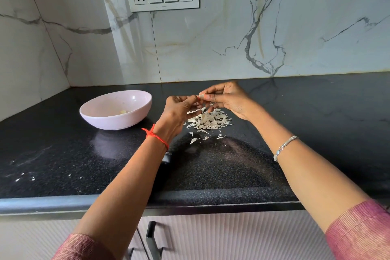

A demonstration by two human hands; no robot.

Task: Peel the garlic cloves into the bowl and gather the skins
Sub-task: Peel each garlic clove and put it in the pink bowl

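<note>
While two hands share one clove

Where the black speckled stone countertop (63, 154) meets the corner, a pale pink round bowl (90, 104) sits with one yellowish peeled clove (123, 112) inside. Right of it, the left hand (177, 110), red thread (155, 136) at its wrist, pinches a small papery garlic clove (201, 96) in its fingertips; the right hand (230, 99) pinches the same clove from the other side. Below them lies a heap of white garlic skins (211, 121).
</note>
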